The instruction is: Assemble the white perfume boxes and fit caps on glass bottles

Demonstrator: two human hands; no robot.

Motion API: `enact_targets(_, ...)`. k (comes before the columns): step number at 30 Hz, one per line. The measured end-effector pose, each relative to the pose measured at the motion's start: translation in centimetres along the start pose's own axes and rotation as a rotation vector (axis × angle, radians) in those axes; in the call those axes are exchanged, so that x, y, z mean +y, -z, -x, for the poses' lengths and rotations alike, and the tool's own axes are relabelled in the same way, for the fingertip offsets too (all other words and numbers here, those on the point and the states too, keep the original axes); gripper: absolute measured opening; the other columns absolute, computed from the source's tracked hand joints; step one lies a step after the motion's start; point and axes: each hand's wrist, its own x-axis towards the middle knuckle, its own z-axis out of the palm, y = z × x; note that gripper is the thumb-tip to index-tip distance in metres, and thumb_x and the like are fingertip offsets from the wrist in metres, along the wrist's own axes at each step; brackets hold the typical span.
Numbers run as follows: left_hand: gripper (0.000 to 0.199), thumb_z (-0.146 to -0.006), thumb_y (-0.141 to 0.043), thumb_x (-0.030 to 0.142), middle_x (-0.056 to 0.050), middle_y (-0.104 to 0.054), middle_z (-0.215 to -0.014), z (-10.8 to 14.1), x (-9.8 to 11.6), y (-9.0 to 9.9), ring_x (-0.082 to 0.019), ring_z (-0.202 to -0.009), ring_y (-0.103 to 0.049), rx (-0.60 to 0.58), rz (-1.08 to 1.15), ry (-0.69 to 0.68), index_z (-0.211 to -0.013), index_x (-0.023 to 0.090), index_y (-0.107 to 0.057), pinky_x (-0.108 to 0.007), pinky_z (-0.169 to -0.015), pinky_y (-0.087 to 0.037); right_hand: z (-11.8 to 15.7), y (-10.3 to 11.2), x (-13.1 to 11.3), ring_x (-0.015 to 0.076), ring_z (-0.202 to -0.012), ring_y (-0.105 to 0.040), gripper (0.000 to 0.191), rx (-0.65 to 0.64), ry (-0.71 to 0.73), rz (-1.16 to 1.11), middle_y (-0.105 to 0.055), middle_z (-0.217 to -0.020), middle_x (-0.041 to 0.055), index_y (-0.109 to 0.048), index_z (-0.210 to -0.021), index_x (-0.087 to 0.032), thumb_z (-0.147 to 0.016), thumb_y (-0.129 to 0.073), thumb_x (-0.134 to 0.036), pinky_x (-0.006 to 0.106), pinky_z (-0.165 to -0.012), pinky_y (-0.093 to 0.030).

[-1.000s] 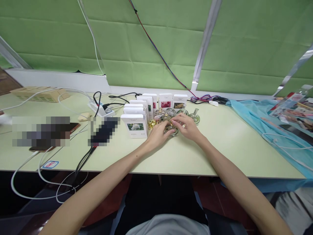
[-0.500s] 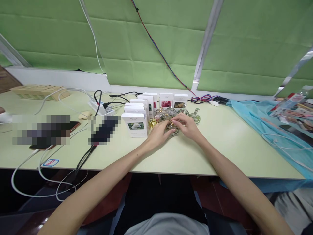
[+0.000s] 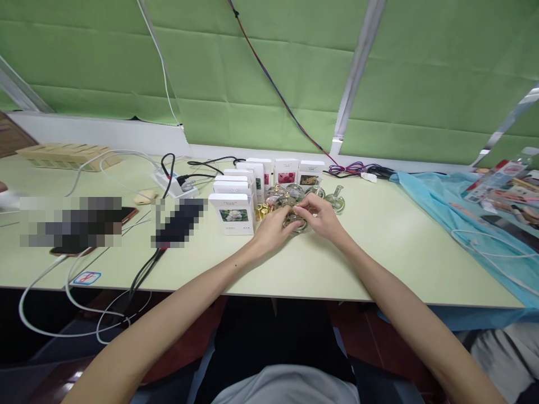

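Observation:
My left hand (image 3: 273, 229) is closed around the left side of a round glass bottle (image 3: 298, 225) standing on the table. From the right, my right hand (image 3: 320, 216) pinches at the neck of the same bottle; whatever is between those fingertips is too small to make out. More round glass bottles stand just behind my hands, one with greenish liquid (image 3: 336, 200) at the right. Small gold caps (image 3: 261, 211) lie left of the bottles. White boxes with flower pictures stand in a row, the nearest one (image 3: 233, 215) left of my left hand.
Left on the table (image 3: 332, 269) are a power strip (image 3: 174, 186), white and black cables, and two partly blurred phones. A blue plastic sheet (image 3: 446, 213) covers the right end, with a bottle and small items on it. Part of another person's hand shows at the far left edge.
My right fingers have shifted slightly at the bottle's neck. My left hand stays in place around the bottle. The other person's hand at the far left has moved slightly.

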Motion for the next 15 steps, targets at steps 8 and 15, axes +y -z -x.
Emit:
enact_targets(8,0.030,-0.098,-0.060,0.046,-0.005,-0.072,-0.095,-0.08,-0.05,0.00,-0.024,-0.082,-0.066,0.000,0.009,-0.005,-0.113,0.020,-0.065,-0.033,-0.073,-0.048,0.07,-0.14,0.01,0.0172,-0.071,-0.058,0.039,0.014,-0.081,-0.064,-0.062,-0.078,0.0022,-0.063,-0.081,-0.022,-0.088,-0.069,-0.060,0.033,-0.066,-0.049)
enact_targets(15,0.046,-0.099,-0.059,0.045,-0.011,-0.071,-0.129,-0.10,0.08,0.14,-0.030,-0.116,-0.066,0.003,0.037,-0.028,-0.137,0.020,-0.059,-0.041,-0.099,-0.050,0.04,0.26,0.32,0.0186,-0.081,-0.063,0.039,-0.039,-0.099,-0.149,-0.067,-0.092,0.0061,-0.077,-0.101,-0.022,-0.093,-0.064,-0.057,0.032,-0.070,-0.050)
